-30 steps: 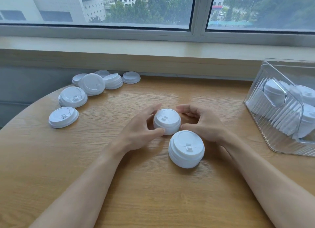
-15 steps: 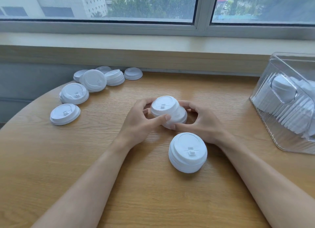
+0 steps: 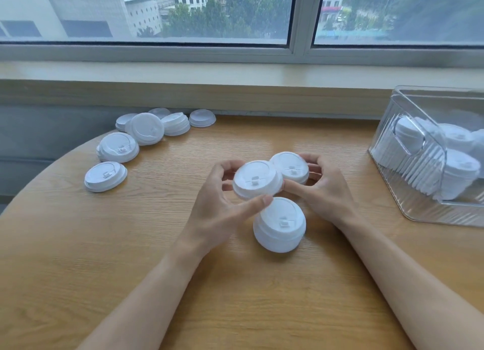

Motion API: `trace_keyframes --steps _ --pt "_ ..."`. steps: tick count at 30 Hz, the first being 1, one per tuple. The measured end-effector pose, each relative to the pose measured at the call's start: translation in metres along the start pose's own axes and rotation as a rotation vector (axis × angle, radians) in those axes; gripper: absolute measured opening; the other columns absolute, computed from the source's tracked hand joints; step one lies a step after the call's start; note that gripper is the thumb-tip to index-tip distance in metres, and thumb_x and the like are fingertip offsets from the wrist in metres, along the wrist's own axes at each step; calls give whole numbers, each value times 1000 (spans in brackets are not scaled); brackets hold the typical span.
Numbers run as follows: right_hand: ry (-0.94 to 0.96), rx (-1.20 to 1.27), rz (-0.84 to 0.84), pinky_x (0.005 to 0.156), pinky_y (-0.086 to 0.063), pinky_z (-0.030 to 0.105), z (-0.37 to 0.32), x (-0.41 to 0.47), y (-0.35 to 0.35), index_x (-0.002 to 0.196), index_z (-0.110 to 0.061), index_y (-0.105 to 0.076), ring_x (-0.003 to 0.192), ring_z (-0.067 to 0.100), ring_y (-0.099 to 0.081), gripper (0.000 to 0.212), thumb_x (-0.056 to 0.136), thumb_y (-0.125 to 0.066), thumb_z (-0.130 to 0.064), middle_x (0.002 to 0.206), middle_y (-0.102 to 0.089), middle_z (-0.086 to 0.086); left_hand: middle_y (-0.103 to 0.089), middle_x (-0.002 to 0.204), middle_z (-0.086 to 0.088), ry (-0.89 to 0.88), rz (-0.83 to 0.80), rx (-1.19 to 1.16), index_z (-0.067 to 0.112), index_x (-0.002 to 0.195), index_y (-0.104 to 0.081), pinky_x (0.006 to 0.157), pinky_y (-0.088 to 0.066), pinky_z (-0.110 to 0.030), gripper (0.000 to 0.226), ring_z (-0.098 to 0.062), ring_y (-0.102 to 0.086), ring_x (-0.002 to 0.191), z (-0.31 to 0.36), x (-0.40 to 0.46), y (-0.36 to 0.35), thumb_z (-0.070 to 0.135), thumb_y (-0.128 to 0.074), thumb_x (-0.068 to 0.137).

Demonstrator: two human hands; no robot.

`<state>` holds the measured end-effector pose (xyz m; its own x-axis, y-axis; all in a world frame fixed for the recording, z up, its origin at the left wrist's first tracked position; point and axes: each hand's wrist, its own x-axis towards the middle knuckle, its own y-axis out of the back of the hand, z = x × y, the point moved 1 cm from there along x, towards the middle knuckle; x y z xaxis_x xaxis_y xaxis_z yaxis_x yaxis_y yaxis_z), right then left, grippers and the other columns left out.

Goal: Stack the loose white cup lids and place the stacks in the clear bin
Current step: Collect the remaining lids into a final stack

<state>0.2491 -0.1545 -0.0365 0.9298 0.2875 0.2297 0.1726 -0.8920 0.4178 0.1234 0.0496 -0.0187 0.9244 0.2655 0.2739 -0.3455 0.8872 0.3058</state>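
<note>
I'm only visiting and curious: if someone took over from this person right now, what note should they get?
Left hand grips a lid stack, lifted and tilted. Right hand grips a second lid stack beside it. A third stack stands on the table.
Done: several stacks lie in the clear bin.
Left: the loose lids at far left need stacking, then all go in the bin.
</note>
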Motion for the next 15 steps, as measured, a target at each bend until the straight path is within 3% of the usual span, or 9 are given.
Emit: trace_keyframes --steps 7,10,12,15 --pt "-30 -74 60 98 -54 34 -2 -21 9 128 -23 -64 111 13 -65 71 67 -94 -43 124 -65 -2 -52 123 23 -55 -90 179 39 125 -55 93 -39 -7 74 5 -50 117 11 -34 -26 58 -91 63" --pt "-32 -106 65 96 -54 34 -4 -27 12 124 -25 -68 108 13 -66 64 69 -93 -44 115 -71 -6 -51 123 25 -59 -108 229 36 126 -55 99 -41 -14 77 2 -49 122 10 -36 -32 62 -88 62" --pt "-46 -116 79 92 -53 27 -4 -30 14 122 -28 -67 103 5 -67 62 68 -94 -45 106 -73 -14 -52 121 26 -60 -111 250 34 127 -55 100 -44 -23 80 -2 -50 122 9 -36 -34 68 -84 60" --pt "-47 -111 107 77 -44 5 -4 -33 17 120 -33 -64 92 -12 -64 62 67 -96 -42 97 -71 -22 -53 120 25 -57 -118 266 35 125 -54 99 -46 -28 81 -3 -51 120 6 -37 -35 71 -81 58"
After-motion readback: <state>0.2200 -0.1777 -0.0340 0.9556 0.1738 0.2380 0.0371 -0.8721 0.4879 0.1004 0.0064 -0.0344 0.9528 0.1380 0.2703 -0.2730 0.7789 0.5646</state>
